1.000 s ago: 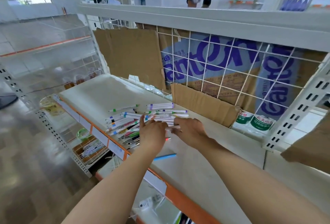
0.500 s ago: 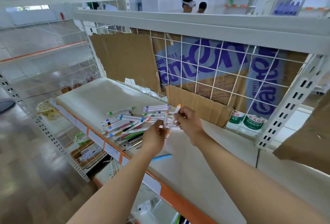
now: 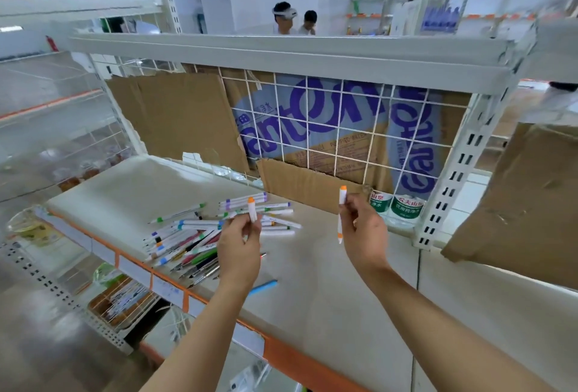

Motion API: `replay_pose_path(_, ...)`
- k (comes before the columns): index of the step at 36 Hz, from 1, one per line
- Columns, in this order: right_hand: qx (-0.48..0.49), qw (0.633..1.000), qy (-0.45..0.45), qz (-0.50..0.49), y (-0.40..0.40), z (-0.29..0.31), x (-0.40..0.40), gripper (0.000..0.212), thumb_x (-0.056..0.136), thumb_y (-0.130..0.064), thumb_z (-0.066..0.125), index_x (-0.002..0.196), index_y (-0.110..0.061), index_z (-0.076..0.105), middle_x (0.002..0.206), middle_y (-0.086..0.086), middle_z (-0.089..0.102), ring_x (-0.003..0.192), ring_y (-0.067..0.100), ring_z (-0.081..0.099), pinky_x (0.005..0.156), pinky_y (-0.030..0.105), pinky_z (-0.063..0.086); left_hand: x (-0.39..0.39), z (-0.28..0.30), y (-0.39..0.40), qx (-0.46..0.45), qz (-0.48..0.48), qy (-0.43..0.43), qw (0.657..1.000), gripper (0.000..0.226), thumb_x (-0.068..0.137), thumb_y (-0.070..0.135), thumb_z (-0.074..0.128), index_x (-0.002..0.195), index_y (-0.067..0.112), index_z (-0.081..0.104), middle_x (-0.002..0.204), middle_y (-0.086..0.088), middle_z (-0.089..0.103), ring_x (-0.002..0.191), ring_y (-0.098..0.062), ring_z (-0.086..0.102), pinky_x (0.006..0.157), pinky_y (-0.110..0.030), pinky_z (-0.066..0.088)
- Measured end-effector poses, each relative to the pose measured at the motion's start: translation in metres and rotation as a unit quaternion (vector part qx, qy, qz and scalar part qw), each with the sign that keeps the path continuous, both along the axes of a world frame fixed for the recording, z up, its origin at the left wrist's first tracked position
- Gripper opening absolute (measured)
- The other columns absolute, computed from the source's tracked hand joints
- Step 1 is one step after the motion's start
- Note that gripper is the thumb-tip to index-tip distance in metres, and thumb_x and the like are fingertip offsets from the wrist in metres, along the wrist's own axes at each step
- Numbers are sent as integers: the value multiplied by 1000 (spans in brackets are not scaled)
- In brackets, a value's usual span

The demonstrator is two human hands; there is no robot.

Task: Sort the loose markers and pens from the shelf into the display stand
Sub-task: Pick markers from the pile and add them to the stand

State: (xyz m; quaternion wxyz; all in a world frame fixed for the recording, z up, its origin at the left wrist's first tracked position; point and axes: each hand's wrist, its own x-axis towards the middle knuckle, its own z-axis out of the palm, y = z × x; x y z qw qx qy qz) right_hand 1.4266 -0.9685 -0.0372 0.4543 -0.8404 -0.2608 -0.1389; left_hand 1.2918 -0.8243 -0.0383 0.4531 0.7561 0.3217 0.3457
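- Shop shelf (image 3: 312, 266) is strewn with loose markers and pens (image 3: 200, 235) at 9 o'clock.
- One orange-capped marker (image 3: 252, 208) is pinched by the left hand (image 3: 239, 244), another (image 3: 341, 213) by the right hand (image 3: 362, 232).
- No display stand is seen; sorting is judged barely begun.

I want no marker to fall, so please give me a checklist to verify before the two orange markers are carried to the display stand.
1. Left hand grips its orange marker: ok, fingers curl round the lower barrel.
2. Right hand holds the second orange marker: ok, pinched near the middle, upright.
3. Both markers clear of the pile of markers: ok, lifted above it.
4. Caps in place: ok on the upper ends; the left marker's lower end is hidden.
5. Display stand located: cannot tell, none is visible.
6. Blue pen secure on the shelf: ok, lying flat.
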Motion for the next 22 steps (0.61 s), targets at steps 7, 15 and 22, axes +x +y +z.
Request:
replay_pose_path(7, 45, 995, -20, -83, -26, 6, -4, 7, 94, -12, 54, 93, -12, 61, 81, -1, 62, 73, 17, 54, 57, 26, 39, -2, 7, 0, 53, -64, -24, 996, 14, 95, 15, 54, 90, 27, 61, 81, -8, 61, 80, -22, 56, 69, -38, 47)
replay_pose_path(15, 85, 979, -17, -183, -57, 4, -19, 3, 91, -11, 59, 90, -12, 61, 76, -2, 61, 66, 11, 54, 56, 27, 40, 8, 1, 2, 39, -153, -44, 986, 17, 93, 10, 56, 96, 24, 63, 82, -5, 62, 76, -18, 59, 67, -31, 47)
replay_pose_path(22, 96, 962, -26, -254, -93, 4, -49, 17, 89, -6, 59, 80, -19, 54, 64, -5, 54, 60, -4, 53, 52, 4, 35, 28, 2, -16, 52, -236, -42, 969, 12, 92, 8, 56, 96, 15, 65, 84, -6, 64, 78, -21, 61, 71, -36, 48)
